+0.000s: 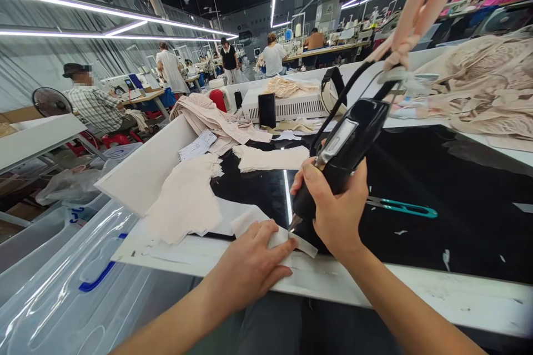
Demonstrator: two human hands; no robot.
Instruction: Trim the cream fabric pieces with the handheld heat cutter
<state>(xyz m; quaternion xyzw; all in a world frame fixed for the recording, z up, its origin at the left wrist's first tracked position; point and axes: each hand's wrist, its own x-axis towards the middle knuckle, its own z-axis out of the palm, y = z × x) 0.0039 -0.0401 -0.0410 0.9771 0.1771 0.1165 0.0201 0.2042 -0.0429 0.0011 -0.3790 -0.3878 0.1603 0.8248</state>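
My right hand point(339, 205) is wrapped round a black corded hand tool point(345, 144) with a silver plate on its side. Its narrow metal tip points down at a pale cloth strip point(307, 247) near the table's front edge. A twisted peach fabric strap point(410, 28) holds the tool's upper end from above. My left hand point(254, 258) lies with fingers stretched out, pressing a pale cloth piece point(245, 221) onto the table, close to the tip. Whether the tip touches the cloth, I cannot tell.
Stacked pale cloth pieces point(183, 199) lie left; another cloth piece point(272, 158) is behind. Teal thread snips point(410, 208) rest on the black tabletop point(400, 166) to the right. Behind stand a phone point(267, 110) and a white vented box point(300, 104). Clear plastic bins point(75, 288) stand lower left.
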